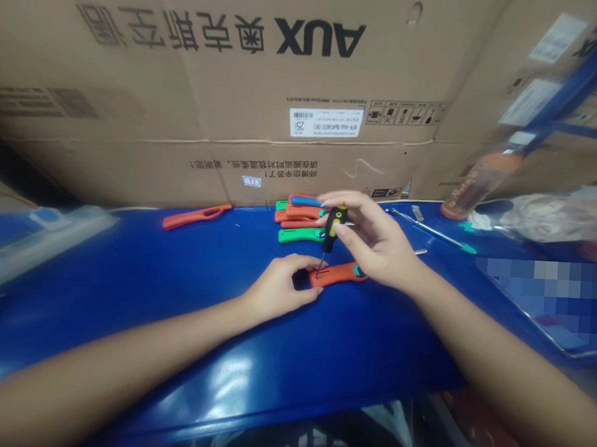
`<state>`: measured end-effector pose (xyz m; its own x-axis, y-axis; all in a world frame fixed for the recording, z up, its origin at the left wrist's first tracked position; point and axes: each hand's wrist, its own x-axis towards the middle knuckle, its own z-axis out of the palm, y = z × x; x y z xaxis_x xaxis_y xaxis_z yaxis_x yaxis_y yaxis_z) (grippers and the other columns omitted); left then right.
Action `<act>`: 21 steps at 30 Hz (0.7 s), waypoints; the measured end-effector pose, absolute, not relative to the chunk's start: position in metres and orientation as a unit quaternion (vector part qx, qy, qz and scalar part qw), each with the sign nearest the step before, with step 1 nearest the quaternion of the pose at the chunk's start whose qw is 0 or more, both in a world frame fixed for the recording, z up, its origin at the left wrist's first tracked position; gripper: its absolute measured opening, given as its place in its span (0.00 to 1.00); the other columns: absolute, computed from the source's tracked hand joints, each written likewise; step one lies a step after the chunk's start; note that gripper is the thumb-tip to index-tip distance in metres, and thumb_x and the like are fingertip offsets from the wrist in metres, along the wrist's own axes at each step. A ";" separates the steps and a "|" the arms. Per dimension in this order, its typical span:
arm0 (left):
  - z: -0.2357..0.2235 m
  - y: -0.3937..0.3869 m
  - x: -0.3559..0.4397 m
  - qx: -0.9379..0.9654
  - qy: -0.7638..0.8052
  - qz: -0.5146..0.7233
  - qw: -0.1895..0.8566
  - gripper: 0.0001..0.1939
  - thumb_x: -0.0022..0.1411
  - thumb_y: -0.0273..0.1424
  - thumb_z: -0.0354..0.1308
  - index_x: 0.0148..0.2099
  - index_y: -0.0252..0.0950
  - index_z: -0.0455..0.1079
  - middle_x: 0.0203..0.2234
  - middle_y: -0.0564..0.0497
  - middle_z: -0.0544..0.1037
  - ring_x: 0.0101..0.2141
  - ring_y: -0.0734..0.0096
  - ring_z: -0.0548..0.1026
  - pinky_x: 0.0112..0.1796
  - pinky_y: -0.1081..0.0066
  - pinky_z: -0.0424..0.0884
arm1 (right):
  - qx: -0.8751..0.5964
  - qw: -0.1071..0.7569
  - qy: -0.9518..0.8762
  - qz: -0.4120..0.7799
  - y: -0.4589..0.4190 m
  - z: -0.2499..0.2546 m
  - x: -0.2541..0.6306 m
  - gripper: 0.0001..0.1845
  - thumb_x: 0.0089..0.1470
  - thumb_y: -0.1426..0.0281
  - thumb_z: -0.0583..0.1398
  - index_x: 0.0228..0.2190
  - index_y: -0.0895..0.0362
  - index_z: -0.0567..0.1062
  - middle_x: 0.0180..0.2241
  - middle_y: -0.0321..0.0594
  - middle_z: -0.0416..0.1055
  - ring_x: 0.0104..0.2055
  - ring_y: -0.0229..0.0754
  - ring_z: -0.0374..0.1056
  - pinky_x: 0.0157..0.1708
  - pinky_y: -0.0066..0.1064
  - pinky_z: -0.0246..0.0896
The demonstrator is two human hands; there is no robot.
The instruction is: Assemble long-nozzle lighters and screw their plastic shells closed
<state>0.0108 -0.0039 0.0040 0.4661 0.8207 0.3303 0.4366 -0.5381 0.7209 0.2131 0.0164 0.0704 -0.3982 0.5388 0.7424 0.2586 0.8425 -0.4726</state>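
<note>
Brown cardboard [208, 119] fills the whole back here, with a shiny blue tabletop [352, 346] in front of it. Right hand [380, 248] has its fingers and thumb wrapped round a screwdriver [329, 240], and the left hand [278, 286] is pinching the left end of an orange handle [338, 275] between thumb and fingers. There's a little pile of coloured handles [298, 235] just beyond. The orange one lies flat on the blue top, tool tip down on its left end near the slot. Looks like hard plastic to me, so I'd guess light, stiff and not fragile, though a bit skiddy on that glossy surface. I'd grab it by the long edges, clear of the tip and the small teal bit [358, 271] at the other end.
</note>
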 end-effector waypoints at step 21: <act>0.008 -0.003 0.012 0.830 0.350 0.338 0.273 0.19 0.57 0.26 0.65 0.51 0.38 0.75 0.48 0.47 0.81 0.48 0.59 0.79 0.53 0.60 0.72 | -0.238 0.420 -0.852 0.204 0.011 0.100 0.207 0.17 0.69 0.62 0.52 0.50 0.51 0.77 0.49 0.42 0.76 0.47 0.44 0.74 0.46 0.40 0.73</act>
<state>0.0116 -0.0033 0.0079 0.5270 0.7649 0.3706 0.3957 -0.6067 0.6895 0.2068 0.0109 0.0995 -0.5347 0.5766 0.6178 0.2344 0.8036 -0.5471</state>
